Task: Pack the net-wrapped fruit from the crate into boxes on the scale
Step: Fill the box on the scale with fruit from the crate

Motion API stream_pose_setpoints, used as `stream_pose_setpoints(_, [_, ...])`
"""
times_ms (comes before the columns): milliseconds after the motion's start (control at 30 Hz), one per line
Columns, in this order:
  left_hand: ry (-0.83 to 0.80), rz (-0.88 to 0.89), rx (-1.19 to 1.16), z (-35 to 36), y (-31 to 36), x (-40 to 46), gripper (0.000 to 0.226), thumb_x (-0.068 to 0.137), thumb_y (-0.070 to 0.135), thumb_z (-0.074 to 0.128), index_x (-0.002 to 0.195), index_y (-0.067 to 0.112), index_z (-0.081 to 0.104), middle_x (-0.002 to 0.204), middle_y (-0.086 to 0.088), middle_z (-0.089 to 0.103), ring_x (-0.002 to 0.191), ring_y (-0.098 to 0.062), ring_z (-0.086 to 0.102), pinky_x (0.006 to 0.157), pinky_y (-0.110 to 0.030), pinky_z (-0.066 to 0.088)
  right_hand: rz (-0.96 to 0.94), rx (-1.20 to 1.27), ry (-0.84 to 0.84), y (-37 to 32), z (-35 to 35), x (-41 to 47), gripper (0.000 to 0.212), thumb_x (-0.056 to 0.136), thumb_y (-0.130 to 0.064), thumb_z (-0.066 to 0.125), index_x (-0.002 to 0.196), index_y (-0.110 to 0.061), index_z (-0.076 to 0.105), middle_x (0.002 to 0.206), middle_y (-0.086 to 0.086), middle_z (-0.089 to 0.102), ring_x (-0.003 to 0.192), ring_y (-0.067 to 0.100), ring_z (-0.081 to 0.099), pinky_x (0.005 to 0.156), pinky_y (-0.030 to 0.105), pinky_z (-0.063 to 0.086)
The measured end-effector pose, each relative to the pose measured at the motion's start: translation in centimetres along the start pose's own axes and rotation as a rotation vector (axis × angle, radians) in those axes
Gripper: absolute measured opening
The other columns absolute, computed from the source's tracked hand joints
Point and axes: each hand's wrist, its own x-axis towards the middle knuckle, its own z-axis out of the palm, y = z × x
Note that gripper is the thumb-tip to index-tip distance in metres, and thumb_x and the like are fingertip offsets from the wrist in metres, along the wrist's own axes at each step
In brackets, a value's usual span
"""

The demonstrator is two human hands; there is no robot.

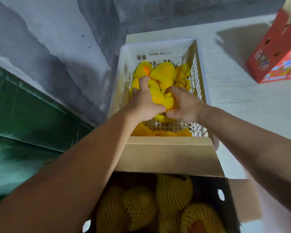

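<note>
A white plastic crate (160, 46) ahead of me holds several fruits in yellow foam nets (165, 71). Both of my hands are inside it. My left hand (143, 101) and my right hand (185, 105) grip the same cluster of net-wrapped fruit (165, 100) from either side, fingers curled into the netting. Nearer to me stands an open cardboard box (168, 158) with dark inner walls; several net-wrapped fruits (173, 192) lie in it. The scale under the box is hidden.
A red printed carton (275, 52) stands at the upper right on the white surface (233, 91). A grey wall runs along the left, with green sheeting (23, 115) below it. The box's far flap stands between the crate and the box.
</note>
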Motion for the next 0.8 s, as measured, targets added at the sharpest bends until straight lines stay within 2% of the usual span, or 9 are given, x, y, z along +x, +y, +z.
stream_pose_setpoints(67, [0.060,0.087,-0.116,-2.0,1.2,-3.1,0.096,0.084,0.039,0.084,0.158,0.039,0.022,0.138,-0.004,0.035,0.089,-0.004,0.049,0.060,-0.004,0.040,-0.065,-0.012,0.069,-2.1,-2.4,-2.4,0.075,0.078,-0.033,0.083,0.142,-0.025,0.045,0.121,0.008,0.047,0.099,0.031,0.058,0.086,0.042,0.051])
stream_pose_setpoints(133, [0.130,0.182,-0.216,-3.7,1.8,-7.0,0.087,0.082,0.054,0.079,0.155,0.049,0.031,0.135,0.000,0.037,0.095,0.006,0.046,0.071,0.001,0.038,-0.128,-0.022,0.147,-4.4,-4.1,-5.4,0.074,0.076,-0.033,0.083,0.141,-0.027,0.047,0.121,0.006,0.046,0.097,0.025,0.056,0.084,0.039,0.049])
stream_pose_setpoints(233, [0.236,0.212,-0.464,-5.1,1.9,-13.7,0.075,0.076,0.071,0.071,0.142,0.062,0.037,0.146,0.010,0.045,0.117,0.006,0.053,0.094,-0.020,0.047,-0.191,0.055,0.304,-8.2,-4.5,-11.1,0.073,0.070,-0.040,0.078,0.137,-0.027,0.052,0.114,0.004,0.050,0.101,0.016,0.051,0.085,0.031,0.044])
stream_pose_setpoints(367, [0.286,0.184,-0.777,-4.0,-0.2,-22.1,0.067,0.076,0.079,0.066,0.137,0.067,0.040,0.133,0.041,0.052,0.124,0.013,0.055,0.104,-0.033,0.050,-0.239,0.215,0.457,-12.6,-1.3,-19.0,0.065,0.072,-0.044,0.073,0.133,-0.030,0.054,0.119,0.004,0.059,0.114,0.011,0.053,0.094,0.013,0.040])
stream_pose_setpoints(433, [0.280,0.189,-0.799,-3.3,-2.4,-25.7,0.062,0.082,0.079,0.062,0.139,0.063,0.041,0.143,0.033,0.053,0.133,0.005,0.054,0.111,-0.043,0.049,-0.230,0.277,0.482,-14.2,1.7,-22.3,0.062,0.077,-0.043,0.079,0.132,-0.031,0.055,0.121,-0.002,0.062,0.117,0.004,0.056,0.098,0.016,0.042])
stream_pose_setpoints(500, [0.250,0.191,-0.814,-3.2,-4.8,-28.5,0.062,0.085,0.080,0.060,0.142,0.061,0.044,0.147,0.029,0.053,0.137,0.002,0.052,0.113,-0.045,0.047,-0.224,0.393,0.489,-15.6,4.8,-24.8,0.056,0.080,-0.039,0.087,0.128,-0.029,0.058,0.114,-0.012,0.068,0.108,-0.008,0.060,0.088,0.009,0.044])
stream_pose_setpoints(600, [0.200,0.138,-1.029,-3.9,-7.8,-31.8,0.072,0.072,0.080,0.077,0.137,0.056,0.057,0.148,0.008,0.060,0.134,-0.021,0.061,0.105,-0.057,0.052,-0.206,0.534,0.517,-16.8,7.7,-27.2,0.049,0.081,-0.038,0.085,0.122,-0.029,0.060,0.106,-0.019,0.070,0.098,-0.006,0.065,0.077,0.004,0.045])
stream_pose_setpoints(733, [0.245,0.089,-1.160,-5.2,-10.9,-35.3,0.073,0.070,0.072,0.080,0.135,0.045,0.061,0.136,0.001,0.069,0.120,-0.023,0.071,0.095,-0.056,0.059,-0.202,0.299,0.798,-17.8,8.7,-29.2,0.057,0.084,-0.053,0.079,0.131,-0.035,0.053,0.117,-0.017,0.067,0.109,0.001,0.065,0.088,0.013,0.049])
stream_pose_setpoints(800, [0.257,0.069,-1.193,-5.5,-12.3,-37.1,0.071,0.073,0.066,0.077,0.137,0.041,0.059,0.133,0.001,0.070,0.116,-0.022,0.073,0.092,-0.052,0.061,-0.140,0.120,0.785,-18.0,9.4,-29.8,0.065,0.084,-0.056,0.077,0.138,-0.033,0.050,0.131,-0.006,0.063,0.120,0.013,0.061,0.098,0.024,0.046])
